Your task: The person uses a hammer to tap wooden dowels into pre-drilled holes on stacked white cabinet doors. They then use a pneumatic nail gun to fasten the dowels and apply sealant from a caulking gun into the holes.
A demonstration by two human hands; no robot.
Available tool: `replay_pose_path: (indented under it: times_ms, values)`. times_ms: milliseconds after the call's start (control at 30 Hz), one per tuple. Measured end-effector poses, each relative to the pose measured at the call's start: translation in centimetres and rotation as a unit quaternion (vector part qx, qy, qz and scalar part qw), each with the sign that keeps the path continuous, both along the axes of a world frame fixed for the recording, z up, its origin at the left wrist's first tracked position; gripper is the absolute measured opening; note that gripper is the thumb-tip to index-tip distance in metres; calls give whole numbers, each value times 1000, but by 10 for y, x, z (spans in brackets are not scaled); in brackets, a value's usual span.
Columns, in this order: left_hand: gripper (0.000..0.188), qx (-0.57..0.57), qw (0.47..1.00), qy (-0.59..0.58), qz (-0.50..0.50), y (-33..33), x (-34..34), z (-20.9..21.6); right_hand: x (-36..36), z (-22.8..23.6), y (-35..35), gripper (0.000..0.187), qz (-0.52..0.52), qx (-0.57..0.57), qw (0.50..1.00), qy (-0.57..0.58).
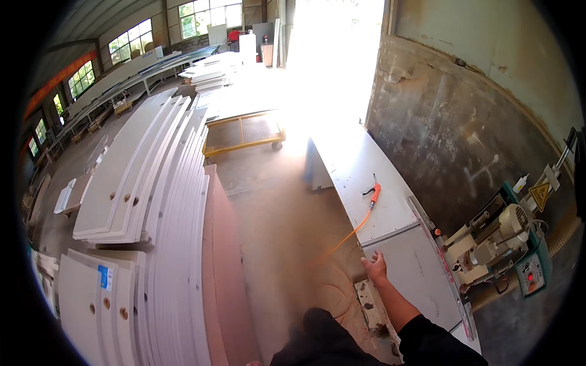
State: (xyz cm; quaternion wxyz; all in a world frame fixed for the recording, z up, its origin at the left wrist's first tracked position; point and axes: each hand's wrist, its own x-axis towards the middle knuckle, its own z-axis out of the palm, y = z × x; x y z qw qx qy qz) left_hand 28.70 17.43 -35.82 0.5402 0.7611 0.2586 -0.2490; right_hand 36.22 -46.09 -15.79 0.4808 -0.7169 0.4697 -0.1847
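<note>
Beside the near edge of a long white-topped bench [351, 155], my right hand [375, 266] hangs with its fingers apart and nothing visible in it. An orange air blow gun [375, 194] lies on the bench beyond the hand, nozzle pointing away. Its orange hose [343, 240] drops over the bench edge and coils on the floor. Of my left hand [255, 363] only a sliver shows at the lower edge, next to the stacked boards; its fingers are hidden.
Tall stacks of pale boards with round holes [131, 177] stand to the left, a pinkish stack [221, 268] beside them. A drilling machine with motor [510, 226] sits at the bench's right. Farther off is a yellow-framed cart [244, 144]. Dust covers the floor [274, 207].
</note>
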Motion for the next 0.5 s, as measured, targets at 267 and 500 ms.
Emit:
replay_pose_path:
  times_ms: [267,500]
  values:
    - [37,-39,995,-60,67,-23,243,2,230,-38,-201,123,-178,-50,976,116]
    - [35,70,995,-38,62,-164,373,39,343,-52,-246,111,-301,27,881,363]
